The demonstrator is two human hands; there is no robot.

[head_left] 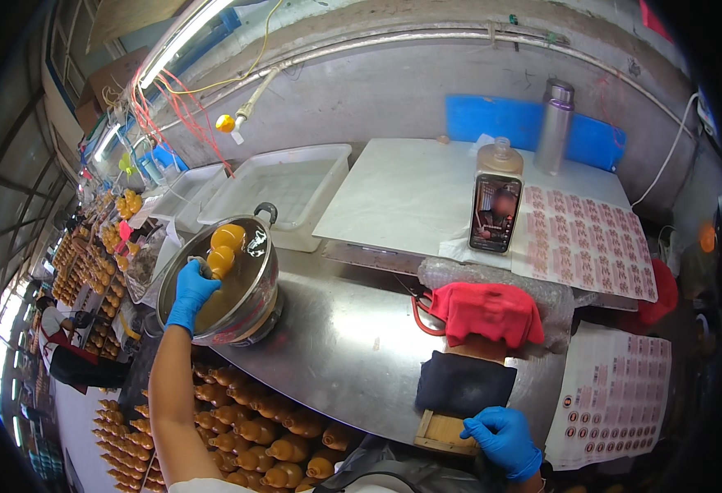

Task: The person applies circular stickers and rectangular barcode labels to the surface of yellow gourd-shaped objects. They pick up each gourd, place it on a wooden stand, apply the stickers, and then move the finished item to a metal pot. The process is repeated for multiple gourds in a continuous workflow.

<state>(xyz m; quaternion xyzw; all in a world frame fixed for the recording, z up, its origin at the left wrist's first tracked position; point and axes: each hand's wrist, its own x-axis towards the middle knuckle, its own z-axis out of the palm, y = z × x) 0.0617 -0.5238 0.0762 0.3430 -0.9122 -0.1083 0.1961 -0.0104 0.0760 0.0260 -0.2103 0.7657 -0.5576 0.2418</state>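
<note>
My left hand [194,293], in a blue glove, is closed round one end of a yellow-orange bottle gourd [228,238]. The gourd lies tilted over the liquid in a round steel pot [265,283]; its gripped end is hidden by my fingers. Lower right, my right hand [505,440], also gloved in blue, has its fingers curled and pinched together; whatever is between them cannot be made out. Its fingertips are beside a small wooden block [445,430] with a folded black cloth [465,384] behind it. Beyond the cloth sits a red cloth bundle [486,314].
A white tub [340,177] of water stands behind the pot. A phone [494,212] leans against a bottle [500,154] near a steel flask [555,127]. Printed sticker sheets [611,398] lie at right. Several gourds [289,448] fill racks below the steel table [336,329]. A person [73,353] stands far left.
</note>
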